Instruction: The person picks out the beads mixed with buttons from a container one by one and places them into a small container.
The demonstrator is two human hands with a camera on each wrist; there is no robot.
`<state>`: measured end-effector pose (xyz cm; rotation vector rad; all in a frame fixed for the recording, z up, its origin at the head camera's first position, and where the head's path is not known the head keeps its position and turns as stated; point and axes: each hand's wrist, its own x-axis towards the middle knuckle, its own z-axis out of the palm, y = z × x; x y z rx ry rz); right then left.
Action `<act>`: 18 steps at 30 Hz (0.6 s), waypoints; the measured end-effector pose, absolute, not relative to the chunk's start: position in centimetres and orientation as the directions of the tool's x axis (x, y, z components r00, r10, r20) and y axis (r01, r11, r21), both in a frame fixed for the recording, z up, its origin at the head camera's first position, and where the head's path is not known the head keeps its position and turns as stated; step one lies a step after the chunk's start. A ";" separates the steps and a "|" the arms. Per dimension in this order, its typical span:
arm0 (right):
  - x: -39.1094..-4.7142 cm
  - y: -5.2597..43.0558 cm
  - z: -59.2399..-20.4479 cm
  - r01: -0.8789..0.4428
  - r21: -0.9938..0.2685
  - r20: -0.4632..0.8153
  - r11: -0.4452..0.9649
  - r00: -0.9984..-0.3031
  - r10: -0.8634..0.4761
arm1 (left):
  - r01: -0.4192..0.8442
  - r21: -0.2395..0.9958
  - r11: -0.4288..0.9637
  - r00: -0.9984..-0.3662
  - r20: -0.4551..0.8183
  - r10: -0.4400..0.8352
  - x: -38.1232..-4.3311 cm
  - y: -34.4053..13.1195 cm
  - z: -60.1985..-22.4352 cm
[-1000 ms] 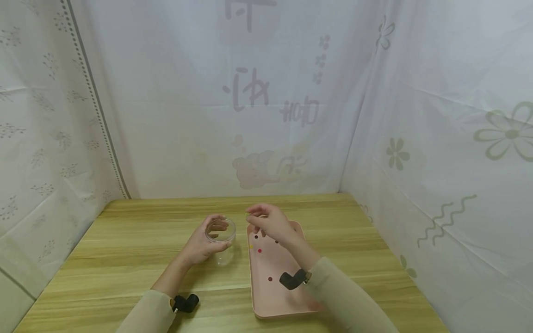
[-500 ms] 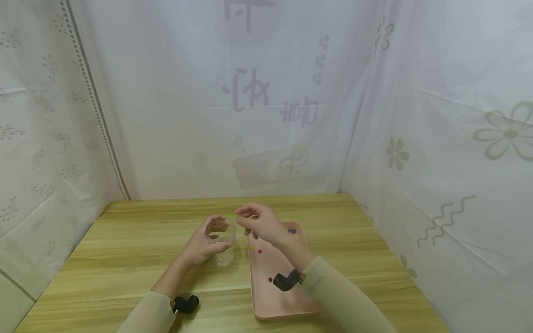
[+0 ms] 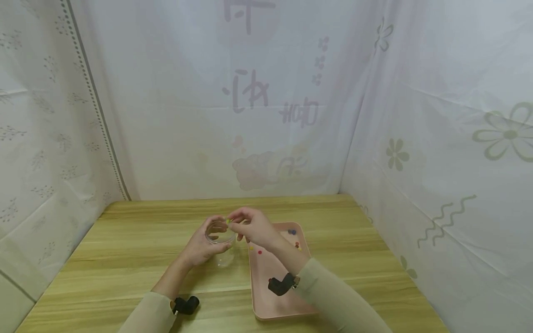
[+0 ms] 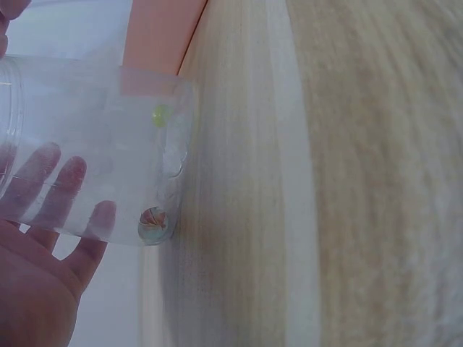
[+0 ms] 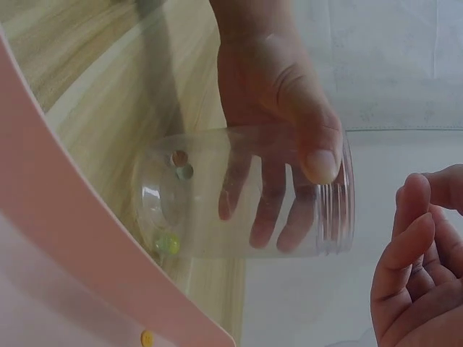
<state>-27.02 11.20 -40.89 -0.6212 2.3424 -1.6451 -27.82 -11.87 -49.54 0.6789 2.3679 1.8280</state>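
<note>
Wooden table (image 3: 125,259), jar (image 5: 206,195), marbles (image 5: 168,243) inside, wrist views only

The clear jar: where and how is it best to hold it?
Probably round the upper side wall of the clear jar, from the left, as the left hand does: the body is cylindrical and upright, and this leaves its open mouth free for the right hand.

Operator: worn items, left and right.
Left sleeve (image 3: 146,312) and right sleeve (image 3: 339,296): long, plain, pale beige-green fabric, loosely creased, ending near the wrist. Left wrist unit (image 3: 186,305) and right wrist unit (image 3: 281,285): compact, black, bent like a pipe elbow, each with a small metallic-looking fitting on the cuff side. Left hand (image 3: 204,245) and right hand (image 3: 256,229): bare.
</note>
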 end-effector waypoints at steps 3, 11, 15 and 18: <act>-26.9 11.0 -41.0 -0.213 -0.933 0.059 0.291 -0.886 -0.460 | 0.298 0.935 0.191 -0.899 0.207 0.386 -27.8 -11.9 -49.6; -26.7 10.8 -41.3 -0.220 -0.931 0.055 0.291 -0.873 -0.484 | 0.294 0.935 0.198 -0.901 0.201 0.385 -27.7 -11.9 -49.4; -26.7 10.7 -41.7 -0.232 -0.925 0.057 0.302 -0.869 -0.491 | 0.298 0.934 0.197 -0.900 0.207 0.384 -27.7 -11.8 -49.4; -26.8 10.6 -42.0 -0.239 -0.918 0.056 0.316 -0.868 -0.493 | 0.303 0.932 0.201 -0.901 0.211 0.380 -27.7 -11.8 -49.5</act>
